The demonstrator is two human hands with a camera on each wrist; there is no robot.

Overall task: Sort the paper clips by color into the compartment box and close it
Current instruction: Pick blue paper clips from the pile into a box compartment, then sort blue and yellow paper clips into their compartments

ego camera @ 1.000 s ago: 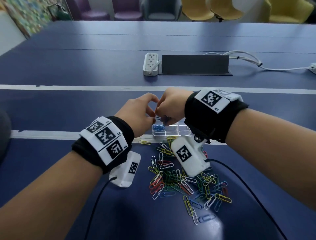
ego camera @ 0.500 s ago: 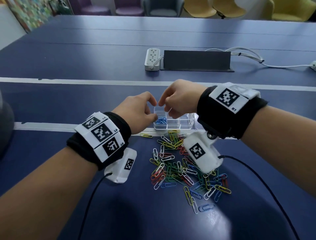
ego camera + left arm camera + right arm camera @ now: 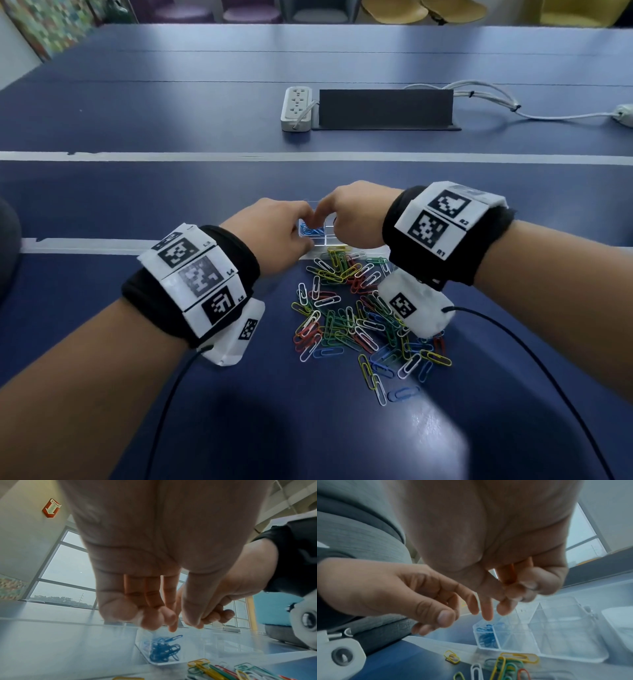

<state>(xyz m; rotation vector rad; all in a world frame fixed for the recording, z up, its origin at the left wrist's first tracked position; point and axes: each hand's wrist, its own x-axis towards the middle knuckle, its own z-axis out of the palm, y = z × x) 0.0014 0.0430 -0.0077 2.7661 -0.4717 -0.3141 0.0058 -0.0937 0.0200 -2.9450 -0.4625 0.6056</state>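
Both hands hovered above the clear compartment box (image 3: pixel 329 236), which sat on the blue table (image 3: pixel 171 198) at 12 o'clock from the loose pile of paper clips (image 3: pixel 356 318). The left hand (image 3: pixel 274 233) was positioned over the box's left end, at 9 o'clock from the right hand (image 3: pixel 352 216). The left wrist view showed the left hand's fingers (image 3: pixel 154 620) curled downward with thumb and fingertips close together; no clip was visible between them, and whether they held anything could not be determined. The right hand's fingers (image 3: pixel 518 592) were curled inward toward the palm in the right wrist view; contents of that grip, if any, could not be determined.

The blue paper clips (image 3: pixel 164 650) lay heaped in the box's leftmost near compartment, directly beneath the fingertips of both hands. The adjacent compartments appeared clear. The box's lid was open.

The unsorted pile, containing yellow, green, red, white and blue clips, lay at 6 o'clock from the box, its nearest clips just beside the box's front wall. One yellow clip (image 3: pixel 452 656) lay apart at 9 o'clock from the pile.

A white power strip (image 3: pixel 296 108) and a dark panel (image 3: pixel 385 108) stood well apart at 12 o'clock
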